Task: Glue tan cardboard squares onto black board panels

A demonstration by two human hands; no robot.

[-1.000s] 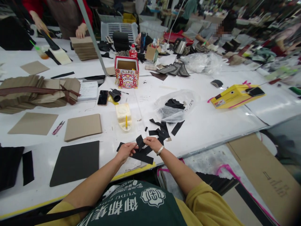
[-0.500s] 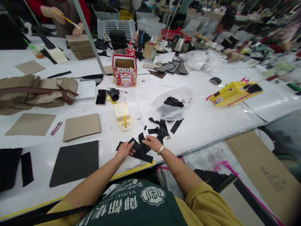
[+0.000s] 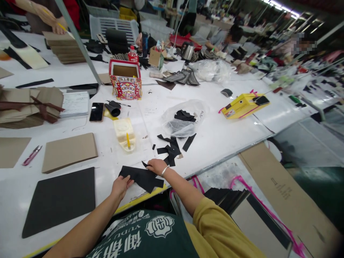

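Note:
My left hand [image 3: 121,187] pinches the lower left edge of a black strip [image 3: 138,175] near the table's front edge. Just right of it, my right hand [image 3: 158,167] is closed on a smaller black piece [image 3: 144,164], whose tip pokes out past the fingers. Another black strip end [image 3: 158,183] sticks out under the right wrist. Beyond the hands, loose black strips [image 3: 172,148] lie in a pile. A clear plastic bag [image 3: 176,128] behind them holds more black pieces [image 3: 185,115].
A glue tub [image 3: 123,130] with a yellow stick [image 3: 128,140] stands behind my hands. To the left lie a black panel [image 3: 63,200], stacked tan boards [image 3: 71,152] and thread snips [image 3: 32,155]. A patterned box [image 3: 125,87] and a yellow box [image 3: 243,107] stand farther back.
My view has swung to the right. My left hand has shifted to the left end of the black strip. The right hand has turned over a smaller piece, palm now lower beside the strip.

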